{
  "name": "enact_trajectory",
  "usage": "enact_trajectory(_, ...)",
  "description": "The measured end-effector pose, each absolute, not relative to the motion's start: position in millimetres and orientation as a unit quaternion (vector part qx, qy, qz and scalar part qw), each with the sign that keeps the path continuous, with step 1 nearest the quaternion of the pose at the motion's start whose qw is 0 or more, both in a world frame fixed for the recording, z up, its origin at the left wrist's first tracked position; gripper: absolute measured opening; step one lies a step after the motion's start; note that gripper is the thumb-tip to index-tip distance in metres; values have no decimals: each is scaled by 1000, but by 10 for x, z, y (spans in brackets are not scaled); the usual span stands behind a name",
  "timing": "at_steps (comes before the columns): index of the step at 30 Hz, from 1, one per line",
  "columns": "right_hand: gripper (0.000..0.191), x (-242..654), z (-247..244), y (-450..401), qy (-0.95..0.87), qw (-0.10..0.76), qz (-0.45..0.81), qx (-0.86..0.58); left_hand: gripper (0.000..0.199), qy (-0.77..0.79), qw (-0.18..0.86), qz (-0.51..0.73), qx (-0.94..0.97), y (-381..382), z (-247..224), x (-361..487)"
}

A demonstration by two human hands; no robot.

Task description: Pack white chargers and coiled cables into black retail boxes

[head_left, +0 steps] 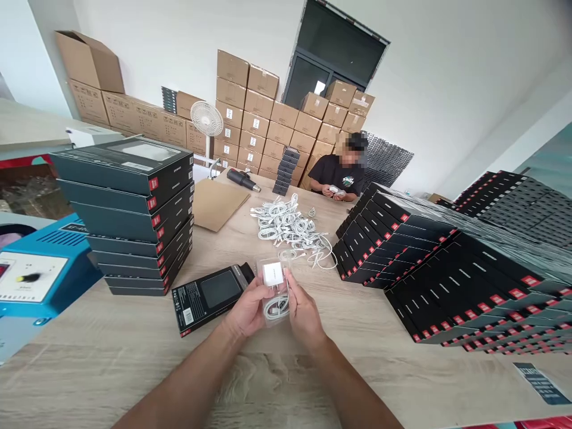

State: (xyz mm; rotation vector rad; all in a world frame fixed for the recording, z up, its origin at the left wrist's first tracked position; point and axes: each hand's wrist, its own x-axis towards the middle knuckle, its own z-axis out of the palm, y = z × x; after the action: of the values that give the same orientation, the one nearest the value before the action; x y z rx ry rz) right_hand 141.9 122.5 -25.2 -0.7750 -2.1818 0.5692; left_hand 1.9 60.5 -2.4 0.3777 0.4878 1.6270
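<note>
My left hand [248, 308] and my right hand [304, 307] together hold a transparent plastic tray [276, 292] above the wooden table. In the tray sit a white charger [273, 273] and a coiled white cable [276, 308]. A black product box [210, 299] lies on the table, just left of my left hand and touching or nearly touching it. A tangled heap of white cables [290, 225] lies beyond my hands, with a few loose strands reaching close to the tray.
Tall stacks of black boxes [138, 220] stand left, with more rows [429, 262] right. A blue machine [42, 274] sits far left. Beyond a cardboard sheet [217, 204] and a black heat gun [242, 179], a seated person [337, 176] handles something white. Cartons [254, 113] are stacked behind.
</note>
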Motion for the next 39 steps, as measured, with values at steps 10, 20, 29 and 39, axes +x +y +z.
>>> enact_trajectory(10,49,1504,18,1244,-865,370,157,-299,36,200,668,691,192,622,18,11)
enact_trajectory(20,51,1527,111,1323,-864,358,212,-285,51,187,670,681,230,629,6,40)
enact_trajectory(29,51,1413,-133,1305,-822,394,269,-310,53,211,662,683,224,606,16,72)
enact_trajectory(39,55,1518,-144,1322,-841,352,242,-332,49,237,656,683,217,630,-45,110)
